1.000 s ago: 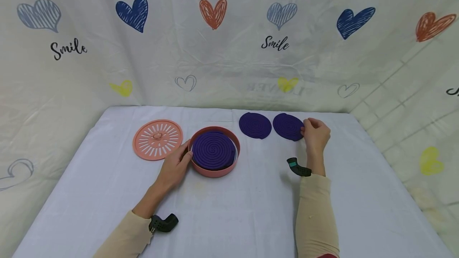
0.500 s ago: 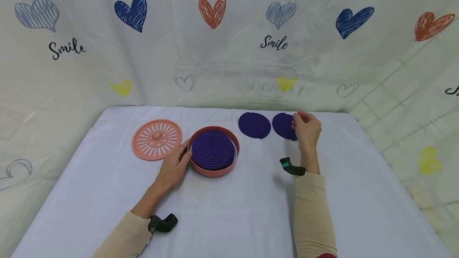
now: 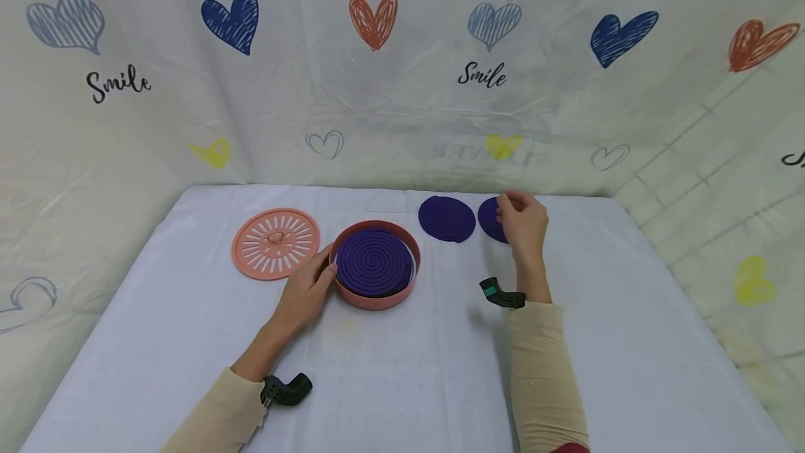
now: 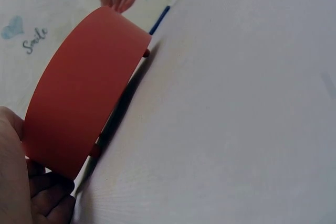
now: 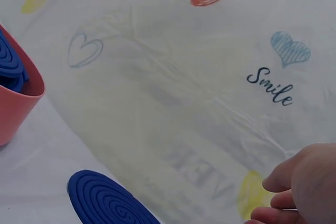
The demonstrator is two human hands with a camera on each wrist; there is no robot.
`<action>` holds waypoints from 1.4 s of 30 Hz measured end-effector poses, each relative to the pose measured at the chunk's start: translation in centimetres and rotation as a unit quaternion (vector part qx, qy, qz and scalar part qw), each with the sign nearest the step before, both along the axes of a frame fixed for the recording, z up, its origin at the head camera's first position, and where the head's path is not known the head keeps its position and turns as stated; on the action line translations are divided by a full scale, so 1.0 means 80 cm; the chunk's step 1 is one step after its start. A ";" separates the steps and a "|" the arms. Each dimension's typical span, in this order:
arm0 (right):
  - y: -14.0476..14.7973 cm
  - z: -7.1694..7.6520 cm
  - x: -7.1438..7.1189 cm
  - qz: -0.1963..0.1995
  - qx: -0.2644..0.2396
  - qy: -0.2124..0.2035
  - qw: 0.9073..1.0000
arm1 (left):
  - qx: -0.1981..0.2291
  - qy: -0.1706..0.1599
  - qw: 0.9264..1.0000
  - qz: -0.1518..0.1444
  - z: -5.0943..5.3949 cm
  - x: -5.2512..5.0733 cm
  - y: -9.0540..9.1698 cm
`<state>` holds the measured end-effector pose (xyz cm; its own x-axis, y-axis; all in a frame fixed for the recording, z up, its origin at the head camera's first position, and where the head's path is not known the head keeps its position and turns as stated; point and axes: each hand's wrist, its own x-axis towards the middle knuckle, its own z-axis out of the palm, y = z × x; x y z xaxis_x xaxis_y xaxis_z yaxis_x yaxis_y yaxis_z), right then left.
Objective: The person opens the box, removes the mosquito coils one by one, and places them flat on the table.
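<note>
My left hand (image 3: 308, 292) grips the left side of a round pink mosquito coil holder (image 3: 376, 303), its thumb at the rim. In the left wrist view the holder's wall (image 4: 84, 82) is tilted, with fingers curled at its underside. Purple spiral mosquito coils (image 3: 374, 262) lie inside the holder. Over the right of two coils on the table, my right hand (image 3: 525, 226) hovers and partly hides that coil (image 3: 488, 220). Nothing shows between its loosely bent fingers in the right wrist view. The other coil (image 3: 446, 219) lies flat between that one and the holder.
A slotted pink lid (image 3: 275, 264) with a small raised centre lies left of the holder, just beyond my left hand. White cloth covers the table (image 3: 390, 383). A pale curtain (image 3: 409, 103) printed with hearts stands along the back edge.
My right hand has moved left from the outer edge of the right coil to over it, covering more of it. The left hand and the holder have stayed in place.
</note>
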<state>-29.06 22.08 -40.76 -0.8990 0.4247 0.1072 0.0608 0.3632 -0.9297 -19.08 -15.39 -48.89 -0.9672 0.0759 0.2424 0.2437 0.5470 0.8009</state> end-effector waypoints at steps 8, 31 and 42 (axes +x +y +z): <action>-0.012 0.002 0.002 0.017 -0.008 0.013 1.000 | -0.003 0.005 1.000 0.000 0.000 0.000 0.000; -0.057 0.003 0.008 0.088 0.086 0.043 0.992 | -0.007 -0.001 1.000 0.001 0.001 0.000 0.001; -0.075 0.006 0.011 0.116 0.115 0.046 0.985 | -0.004 0.003 1.000 0.002 0.002 0.000 0.000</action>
